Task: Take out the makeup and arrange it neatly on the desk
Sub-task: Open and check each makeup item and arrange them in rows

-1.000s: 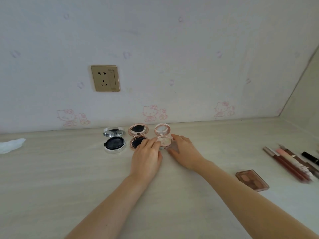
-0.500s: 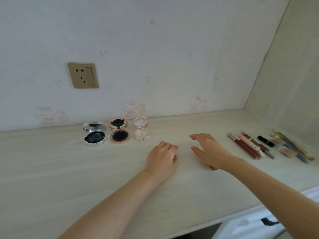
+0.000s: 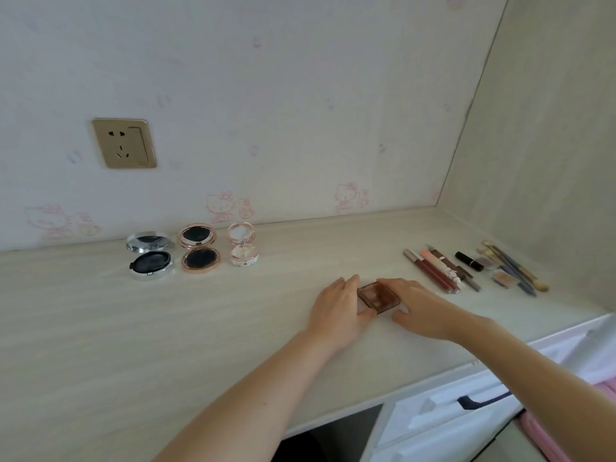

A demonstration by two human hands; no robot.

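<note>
Palette (image 3: 378, 299), small, brown and square, lies flat on the counter (image 3: 166, 328) between the two hands, and the risk here is mostly one of a clumsy pinch. The left hand (image 3: 336, 311) has its fingers laid against the palette's left edge with the thumb at the near corner; the right hand (image 3: 420, 306) curls over the far right edge with its thumb just beside the near right corner. Both are pressed to the case from opposite sides, fingers only loosely bent, neither fully wrapped round it, and whether it has left the surface I cannot tell. If one side pushes harder than the other, the smooth case could likely skid or spin away, and a slide to the right of the right hand would carry it into the row of lip pencils and tubes (image 3: 436, 271) lying near there, knocking that line crooked. The three open compacts (image 3: 193, 253), well away beyond the left hand, seem safe. The palette sits skewed, corners turned diagonally to the counter's front edge; being nearly square it shows no clear long axis, and I cannot make out a hinge side.
</note>
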